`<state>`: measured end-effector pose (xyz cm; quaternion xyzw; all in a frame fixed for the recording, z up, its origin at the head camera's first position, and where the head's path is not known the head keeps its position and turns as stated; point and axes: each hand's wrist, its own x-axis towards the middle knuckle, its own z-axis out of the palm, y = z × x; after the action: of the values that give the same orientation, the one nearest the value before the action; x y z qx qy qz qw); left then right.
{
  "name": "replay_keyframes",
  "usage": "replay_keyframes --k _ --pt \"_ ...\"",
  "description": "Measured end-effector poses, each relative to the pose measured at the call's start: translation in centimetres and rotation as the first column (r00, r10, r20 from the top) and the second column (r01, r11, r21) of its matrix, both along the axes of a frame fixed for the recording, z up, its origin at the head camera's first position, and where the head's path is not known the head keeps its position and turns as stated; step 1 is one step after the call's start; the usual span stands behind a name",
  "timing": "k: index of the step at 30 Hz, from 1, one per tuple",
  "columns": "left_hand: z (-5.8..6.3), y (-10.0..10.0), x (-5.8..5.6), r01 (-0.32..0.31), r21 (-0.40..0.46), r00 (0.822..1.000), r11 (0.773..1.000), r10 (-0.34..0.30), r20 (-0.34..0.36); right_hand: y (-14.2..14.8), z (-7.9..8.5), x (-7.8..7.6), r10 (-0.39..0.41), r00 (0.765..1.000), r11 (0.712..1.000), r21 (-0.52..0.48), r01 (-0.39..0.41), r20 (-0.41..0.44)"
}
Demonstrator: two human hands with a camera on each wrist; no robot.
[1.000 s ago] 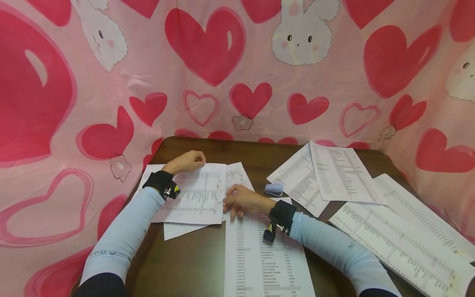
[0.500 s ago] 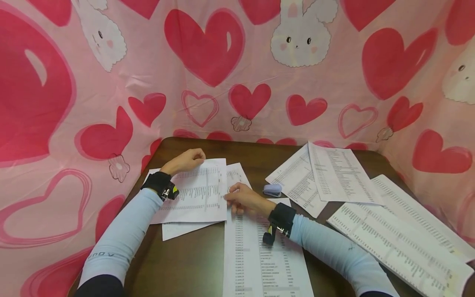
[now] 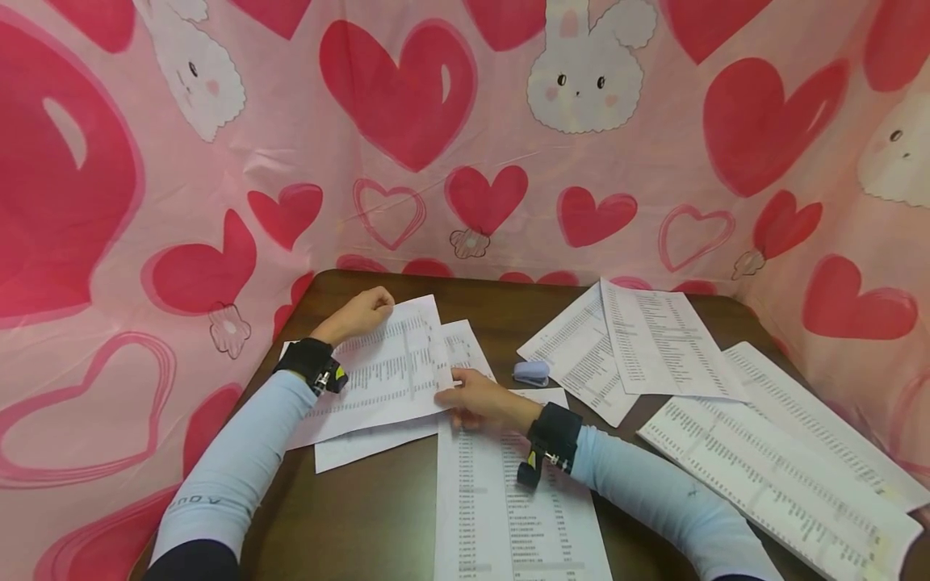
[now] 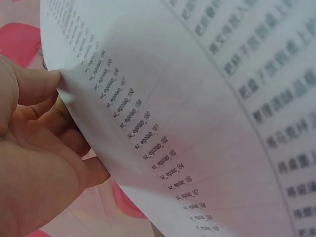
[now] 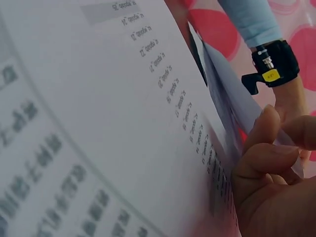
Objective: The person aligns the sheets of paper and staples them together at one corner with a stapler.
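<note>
A white printed sheet (image 3: 385, 371) lies tilted at the table's left, raised between both hands. My left hand (image 3: 361, 313) pinches its far edge; in the left wrist view the thumb (image 4: 37, 85) presses on the paper, with the other fingers behind it. My right hand (image 3: 483, 397) pinches the sheet's right edge between thumb and fingers, and in the right wrist view the paper's edge (image 5: 227, 84) runs into that grip. Another sheet (image 3: 370, 446) shows partly beneath the raised one. A longer printed list (image 3: 523, 516) lies under the right wrist.
A small light-purple stapler (image 3: 532, 372) sits beyond the right hand. Two overlapping sheets (image 3: 668, 339) lie at the back right. A thick stack of printed paper (image 3: 785, 484) reaches the table's right side. Pink heart-printed cloth (image 3: 407, 105) hangs around the dark wooden table (image 3: 356, 516).
The upper sheet has turned, its far right corner rising away from me. My right fingers have gone from loosely spread beside its edge to pinching it. My left hand keeps its hold.
</note>
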<state>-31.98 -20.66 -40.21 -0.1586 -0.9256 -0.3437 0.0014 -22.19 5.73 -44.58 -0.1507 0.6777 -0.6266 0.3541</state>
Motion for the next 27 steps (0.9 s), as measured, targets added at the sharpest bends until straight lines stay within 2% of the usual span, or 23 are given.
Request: replay_keyframes --k 5,10,16,27 --pt "0.2 -0.1 0.1 -0.033 -0.009 0.999 0.999 0.033 0.014 0.3 -0.1 0.1 -0.045 0.999 0.999 -0.019 0.045 -0.012" --pt "0.4 -0.3 0.1 -0.038 -0.024 0.999 0.999 0.038 -0.002 0.4 -0.2 0.2 -0.13 0.991 0.991 -0.036 0.13 -0.01" --pt "0.5 -0.7 0.4 -0.08 -0.06 0.997 0.995 0.079 -0.015 0.7 -0.3 -0.1 -0.252 0.968 0.967 -0.036 0.251 -0.014" --pt "0.8 -1.1 0.2 -0.089 -0.073 0.996 0.993 0.089 0.003 2.2 1.3 -1.3 -0.383 0.923 0.918 -0.092 0.385 0.038"
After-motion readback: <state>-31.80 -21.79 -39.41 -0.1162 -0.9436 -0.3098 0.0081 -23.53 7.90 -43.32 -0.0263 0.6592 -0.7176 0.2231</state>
